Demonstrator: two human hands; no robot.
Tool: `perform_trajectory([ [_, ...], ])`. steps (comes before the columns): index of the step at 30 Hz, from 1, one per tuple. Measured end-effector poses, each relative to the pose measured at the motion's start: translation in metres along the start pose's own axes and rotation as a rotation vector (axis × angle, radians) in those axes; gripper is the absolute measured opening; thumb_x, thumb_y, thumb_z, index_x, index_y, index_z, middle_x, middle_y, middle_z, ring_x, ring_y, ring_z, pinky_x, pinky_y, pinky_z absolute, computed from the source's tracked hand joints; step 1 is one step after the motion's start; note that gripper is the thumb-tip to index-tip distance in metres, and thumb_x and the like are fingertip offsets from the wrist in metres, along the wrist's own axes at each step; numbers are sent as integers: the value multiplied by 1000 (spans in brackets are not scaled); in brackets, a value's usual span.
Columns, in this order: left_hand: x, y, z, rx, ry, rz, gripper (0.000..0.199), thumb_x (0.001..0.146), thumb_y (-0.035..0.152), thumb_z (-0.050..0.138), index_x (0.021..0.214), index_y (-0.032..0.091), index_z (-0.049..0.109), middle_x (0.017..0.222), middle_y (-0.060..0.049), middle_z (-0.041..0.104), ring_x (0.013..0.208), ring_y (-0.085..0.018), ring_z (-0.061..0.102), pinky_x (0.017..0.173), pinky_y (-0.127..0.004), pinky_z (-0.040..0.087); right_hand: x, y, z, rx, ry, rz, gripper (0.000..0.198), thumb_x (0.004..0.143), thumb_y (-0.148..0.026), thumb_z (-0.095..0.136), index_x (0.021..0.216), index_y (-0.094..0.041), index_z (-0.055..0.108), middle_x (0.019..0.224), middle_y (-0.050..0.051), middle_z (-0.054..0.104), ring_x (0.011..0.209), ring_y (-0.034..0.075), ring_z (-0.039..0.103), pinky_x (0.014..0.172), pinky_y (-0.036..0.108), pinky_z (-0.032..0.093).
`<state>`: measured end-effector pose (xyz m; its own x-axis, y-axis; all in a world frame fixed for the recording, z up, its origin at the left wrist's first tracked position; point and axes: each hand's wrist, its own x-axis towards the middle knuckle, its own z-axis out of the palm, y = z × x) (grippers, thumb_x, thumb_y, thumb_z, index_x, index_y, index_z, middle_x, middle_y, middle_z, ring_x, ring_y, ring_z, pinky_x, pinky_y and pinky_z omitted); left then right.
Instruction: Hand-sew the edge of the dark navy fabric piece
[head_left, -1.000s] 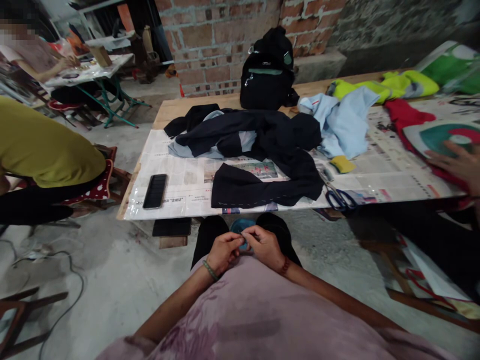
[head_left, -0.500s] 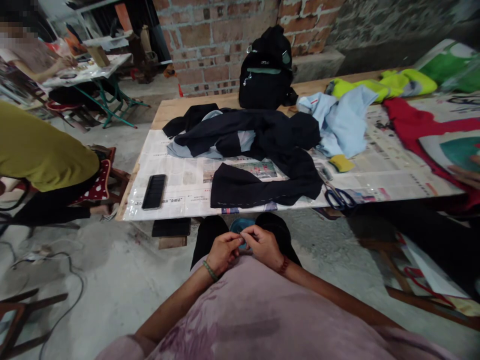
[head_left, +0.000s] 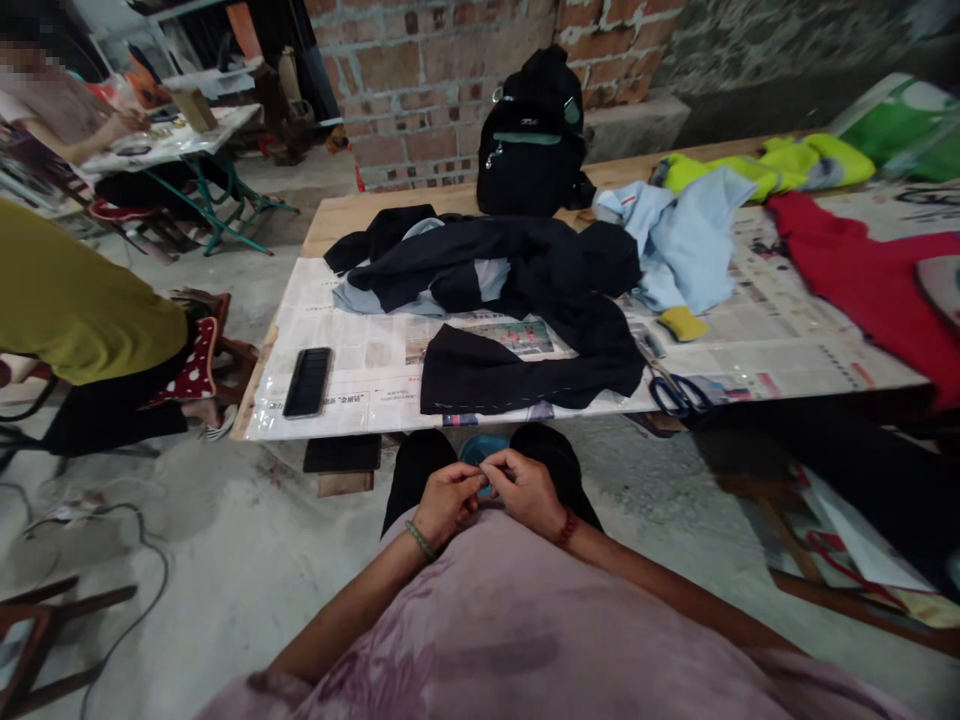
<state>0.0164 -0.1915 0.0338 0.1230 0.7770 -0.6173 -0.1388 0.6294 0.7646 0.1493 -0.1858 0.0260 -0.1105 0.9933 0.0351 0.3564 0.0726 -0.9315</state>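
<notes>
My left hand (head_left: 448, 503) and my right hand (head_left: 528, 492) meet in my lap, just below the table edge. The fingers of both are closed in a pinch, tips touching. Whatever is between them is too small to make out. On the table in front of me lies a dark garment (head_left: 525, 255) with light blue parts; one dark sleeve-like piece (head_left: 517, 382) reaches toward me and shows a line of white stitches along its edge. Blue-handled scissors (head_left: 679, 394) rest at the table edge to its right. A blue container (head_left: 484, 449) shows between my knees.
The table is covered with newspaper (head_left: 367, 345). On it are a phone (head_left: 308, 382), a black backpack (head_left: 532, 140), a light blue cloth (head_left: 694, 240), a yellow sponge-like piece (head_left: 683, 323), a yellow-green vest (head_left: 780, 165) and a red garment (head_left: 862, 270). A person in an olive top (head_left: 75, 300) sits at left.
My hands stay almost still, fingertips together. At the right edge, another person's hand on the red garment has gone from view, and the red cloth has shifted.
</notes>
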Motion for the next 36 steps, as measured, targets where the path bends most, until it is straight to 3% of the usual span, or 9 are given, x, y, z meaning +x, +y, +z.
perform_trajectory([
  [36,1,-2,0,23,17,5,31,57,39,70,69,13,57,38,6,45,28,-2,30,31,-17,15,1,-3,-1,69,-31,62,14,76,-27,49,72,-17,58,64,1,63,51,9,57,48,18,46],
])
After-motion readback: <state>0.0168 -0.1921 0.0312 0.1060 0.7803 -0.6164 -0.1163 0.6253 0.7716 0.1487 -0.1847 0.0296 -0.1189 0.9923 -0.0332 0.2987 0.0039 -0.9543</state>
